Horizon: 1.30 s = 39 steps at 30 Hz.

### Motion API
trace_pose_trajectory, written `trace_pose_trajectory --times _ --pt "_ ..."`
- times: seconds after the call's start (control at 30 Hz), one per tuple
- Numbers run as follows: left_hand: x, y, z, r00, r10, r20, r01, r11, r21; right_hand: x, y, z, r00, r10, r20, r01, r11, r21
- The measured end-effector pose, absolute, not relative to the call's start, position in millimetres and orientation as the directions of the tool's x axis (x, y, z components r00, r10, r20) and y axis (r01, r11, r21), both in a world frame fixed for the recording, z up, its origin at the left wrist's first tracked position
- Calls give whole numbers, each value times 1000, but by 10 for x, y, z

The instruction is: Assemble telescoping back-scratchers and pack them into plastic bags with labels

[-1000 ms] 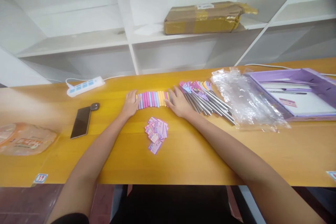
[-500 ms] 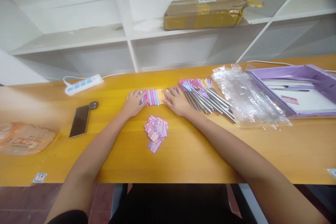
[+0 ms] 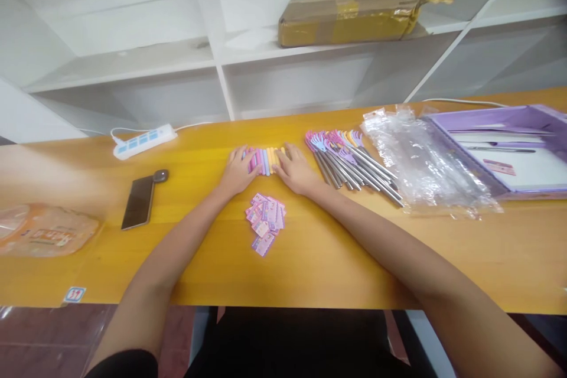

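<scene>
A row of pink, lilac, blue and yellow sticks (image 3: 264, 160) lies side by side on the wooden table. My left hand (image 3: 238, 171) rests on the row's left end and my right hand (image 3: 296, 170) on its right end, both with fingers spread over the sticks. Parts of both ends are hidden under the fingers. Nearer to me is a loose pile of small pink and purple cards (image 3: 268, 217). Right of my right hand lies a heap of metal rods (image 3: 354, 165) with colourful hand-shaped tops.
Clear plastic bags (image 3: 429, 159) lie beside a purple box (image 3: 496, 189) at the right. A phone (image 3: 138, 202), a mouse (image 3: 160, 175), a power strip (image 3: 145, 142) and an orange package (image 3: 48, 230) are left. A taped carton (image 3: 345, 18) sits on the shelf.
My left hand has moved right, closer to my right hand, and the row between them looks narrower. The whole view has shifted slightly.
</scene>
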State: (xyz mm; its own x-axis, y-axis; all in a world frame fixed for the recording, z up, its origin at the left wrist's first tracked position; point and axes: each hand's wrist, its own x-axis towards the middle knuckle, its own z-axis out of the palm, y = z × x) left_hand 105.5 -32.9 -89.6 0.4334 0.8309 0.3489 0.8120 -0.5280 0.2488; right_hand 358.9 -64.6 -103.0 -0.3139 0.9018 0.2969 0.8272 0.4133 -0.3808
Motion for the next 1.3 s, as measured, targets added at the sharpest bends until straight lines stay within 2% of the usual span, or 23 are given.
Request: trace_pose_trajectory --times 0.33,0.6,0.73,0.9,1.0,1.13,1.3 --pt "1330 -248 -951 446 784 431 738 -595 318 3426 -574 -1053 -327 881 343 785 455 -421" --pt "1456 -127 -982 418 837 353 665 -546 509 3283 -417 -1147 -300 853 428 716 497 -490" --pt "1450 -131 -977 407 848 340 662 -531 530 3293 -409 -1158 -259 880 398 712 453 -536" --pt "1378 -142 -964 329 905 269 645 -423 637 3354 -424 -1109 -211 923 321 699 372 -611" --pt "1349 -118 -966 276 922 272 627 -387 676 3366 -380 -1118 -175 929 325 676 353 -647" --pt "1341 -67 -989 243 926 290 618 -378 690 3369 -290 -1164 -70 936 345 655 304 -692" --pt "1416 -14 -1003 274 910 311 606 -414 679 3283 -193 -1196 -51 944 325 665 275 -694"
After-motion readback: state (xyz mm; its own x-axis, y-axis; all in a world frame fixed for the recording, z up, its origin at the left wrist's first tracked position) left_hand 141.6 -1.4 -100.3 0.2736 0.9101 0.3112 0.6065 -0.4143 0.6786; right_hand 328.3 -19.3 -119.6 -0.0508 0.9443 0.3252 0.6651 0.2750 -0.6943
